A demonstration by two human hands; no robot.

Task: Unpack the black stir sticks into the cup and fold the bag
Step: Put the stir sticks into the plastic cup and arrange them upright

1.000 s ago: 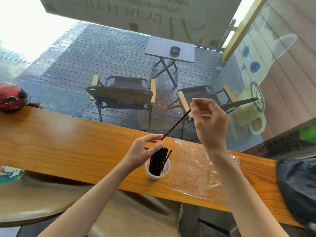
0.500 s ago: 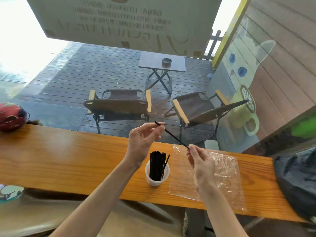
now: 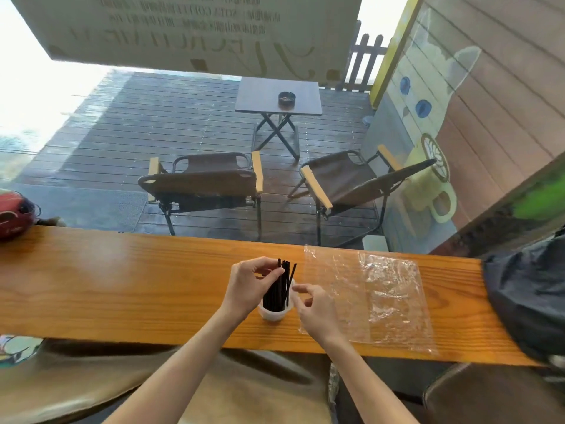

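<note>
Left hand (image 3: 250, 284) pinches the last stir sticks (image 3: 279, 287) into the cup (image 3: 275, 312); right hand (image 3: 316, 310) hangs loose, empty. Folding the flat bag (image 3: 382, 295) probably comes next.

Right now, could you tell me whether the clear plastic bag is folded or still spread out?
Spread out: the clear plastic bag lies flat, unfolded, on the wooden counter.

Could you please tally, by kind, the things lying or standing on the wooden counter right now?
White cup holding black stir sticks: 1
Clear plastic bag: 1
Dark bag at the right end: 1
Red object at the left end: 1
Total: 4
</note>
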